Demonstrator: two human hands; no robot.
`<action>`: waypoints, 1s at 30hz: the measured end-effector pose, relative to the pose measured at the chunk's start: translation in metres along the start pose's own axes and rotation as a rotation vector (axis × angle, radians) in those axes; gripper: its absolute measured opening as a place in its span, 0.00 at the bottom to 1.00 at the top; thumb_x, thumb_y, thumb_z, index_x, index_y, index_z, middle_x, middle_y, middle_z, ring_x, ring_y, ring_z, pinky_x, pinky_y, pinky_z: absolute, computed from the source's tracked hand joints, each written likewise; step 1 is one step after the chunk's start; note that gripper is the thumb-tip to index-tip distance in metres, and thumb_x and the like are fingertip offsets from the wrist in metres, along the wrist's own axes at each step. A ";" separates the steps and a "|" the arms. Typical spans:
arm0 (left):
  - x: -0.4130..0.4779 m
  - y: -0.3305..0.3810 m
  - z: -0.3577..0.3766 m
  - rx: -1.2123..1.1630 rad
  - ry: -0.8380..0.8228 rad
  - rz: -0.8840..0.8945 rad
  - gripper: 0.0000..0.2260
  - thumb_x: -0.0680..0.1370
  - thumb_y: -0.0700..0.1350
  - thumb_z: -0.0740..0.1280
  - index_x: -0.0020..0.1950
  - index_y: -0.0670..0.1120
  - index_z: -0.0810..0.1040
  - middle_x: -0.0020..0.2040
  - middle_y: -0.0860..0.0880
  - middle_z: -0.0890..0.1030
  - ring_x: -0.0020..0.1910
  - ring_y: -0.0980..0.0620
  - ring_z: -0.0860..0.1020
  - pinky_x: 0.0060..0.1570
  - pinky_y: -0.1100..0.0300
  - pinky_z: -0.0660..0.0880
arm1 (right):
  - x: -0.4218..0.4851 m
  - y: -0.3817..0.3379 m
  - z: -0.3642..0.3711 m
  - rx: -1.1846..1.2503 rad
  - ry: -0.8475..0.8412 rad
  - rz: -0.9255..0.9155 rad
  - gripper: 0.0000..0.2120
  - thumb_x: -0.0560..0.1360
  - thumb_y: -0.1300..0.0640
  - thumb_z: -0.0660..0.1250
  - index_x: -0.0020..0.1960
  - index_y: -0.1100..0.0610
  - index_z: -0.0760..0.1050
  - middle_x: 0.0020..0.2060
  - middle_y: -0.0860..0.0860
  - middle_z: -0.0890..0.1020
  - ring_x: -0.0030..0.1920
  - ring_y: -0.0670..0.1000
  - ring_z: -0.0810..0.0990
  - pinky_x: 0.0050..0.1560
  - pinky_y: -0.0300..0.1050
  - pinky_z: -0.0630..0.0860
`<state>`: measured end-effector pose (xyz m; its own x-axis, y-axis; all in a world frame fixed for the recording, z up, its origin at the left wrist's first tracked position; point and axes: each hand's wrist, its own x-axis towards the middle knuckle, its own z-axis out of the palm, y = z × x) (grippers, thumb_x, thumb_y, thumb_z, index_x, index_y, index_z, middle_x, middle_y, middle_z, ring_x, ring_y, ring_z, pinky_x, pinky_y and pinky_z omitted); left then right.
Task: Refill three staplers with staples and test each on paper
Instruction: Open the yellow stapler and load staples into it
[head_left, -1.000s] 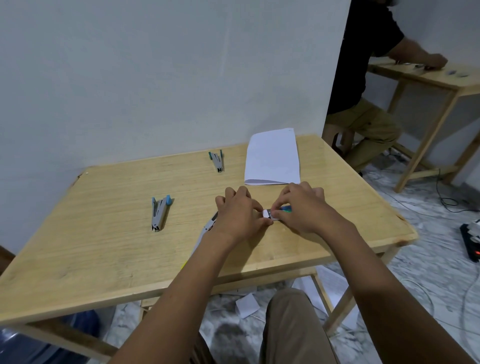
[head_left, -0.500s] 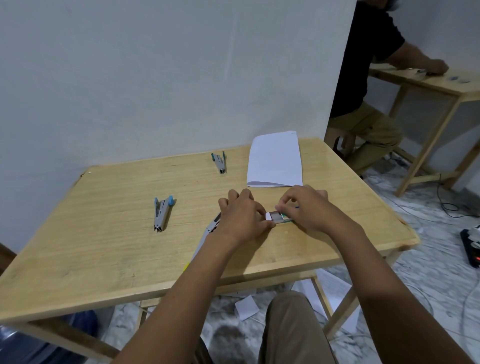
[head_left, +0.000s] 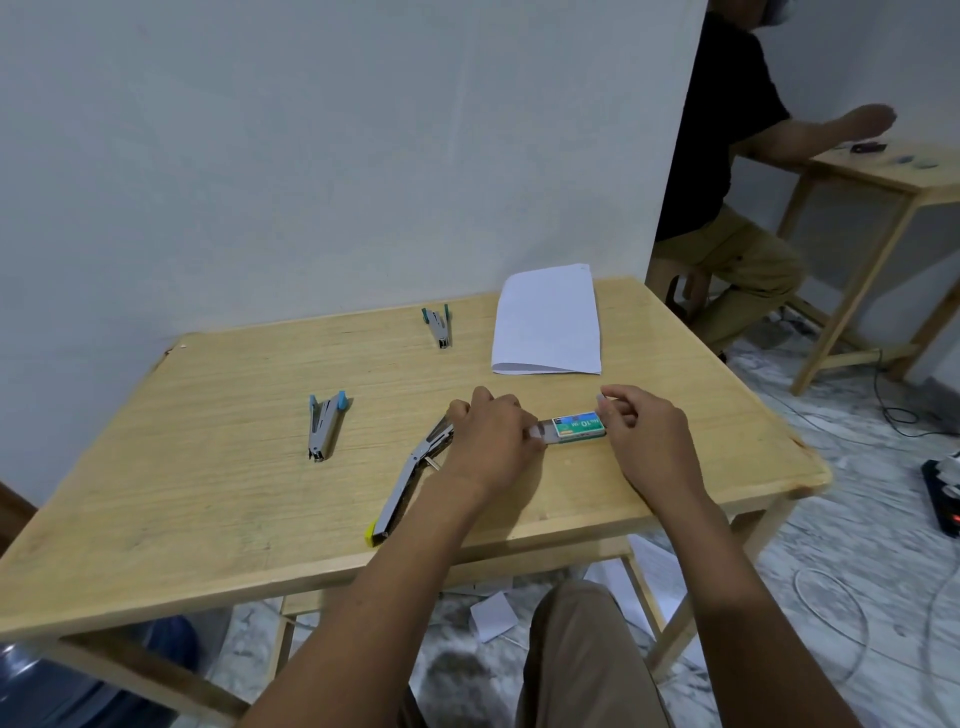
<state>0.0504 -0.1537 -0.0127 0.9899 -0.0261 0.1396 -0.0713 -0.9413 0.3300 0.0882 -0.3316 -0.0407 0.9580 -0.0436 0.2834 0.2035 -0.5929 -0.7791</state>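
A small green staple box (head_left: 577, 426) lies on the wooden table (head_left: 208, 467) between my hands. My left hand (head_left: 491, 439) pinches the white inner tray at the box's left end, which is slid partly out. My right hand (head_left: 647, 441) holds the box's right end with curled fingers. A grey stapler with a yellow tip (head_left: 410, 480) lies opened flat just left of my left wrist. A stapler with light blue ends (head_left: 324, 423) lies further left. A teal-ended stapler (head_left: 438, 325) sits near the wall. Folded white paper (head_left: 548, 319) lies behind the box.
Another person (head_left: 727, 182) sits at a second wooden table (head_left: 883, 171) at the far right. Cables and a power strip (head_left: 943, 493) lie on the marble floor to the right. Paper scraps (head_left: 493, 616) lie under the table.
My hands have drawn apart; the white tray has slid out of the green box to the left, and the box's label now shows. The camera view shifted slightly.
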 end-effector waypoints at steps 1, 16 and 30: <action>0.001 0.001 0.001 -0.021 -0.003 -0.006 0.12 0.82 0.51 0.63 0.61 0.55 0.82 0.54 0.51 0.80 0.53 0.50 0.64 0.47 0.54 0.53 | 0.000 -0.001 0.000 0.020 -0.012 -0.001 0.13 0.81 0.52 0.65 0.64 0.53 0.78 0.52 0.53 0.85 0.50 0.46 0.81 0.36 0.30 0.74; 0.000 0.002 -0.005 -0.225 0.070 -0.121 0.19 0.76 0.57 0.70 0.66 0.53 0.79 0.53 0.53 0.82 0.60 0.49 0.70 0.50 0.55 0.56 | 0.000 -0.005 -0.007 0.045 -0.047 -0.003 0.15 0.79 0.53 0.68 0.64 0.54 0.78 0.52 0.53 0.85 0.42 0.39 0.77 0.30 0.22 0.71; -0.020 -0.068 -0.046 0.128 -0.078 -0.350 0.13 0.79 0.51 0.64 0.46 0.43 0.82 0.40 0.48 0.80 0.49 0.45 0.79 0.62 0.48 0.63 | -0.028 -0.057 0.027 0.379 -0.291 -0.105 0.07 0.76 0.53 0.72 0.54 0.47 0.82 0.42 0.44 0.85 0.43 0.40 0.83 0.49 0.43 0.80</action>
<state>0.0297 -0.0740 0.0053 0.9583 0.2838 -0.0339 0.2840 -0.9319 0.2255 0.0550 -0.2753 -0.0195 0.9340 0.2593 0.2456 0.3098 -0.2457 -0.9185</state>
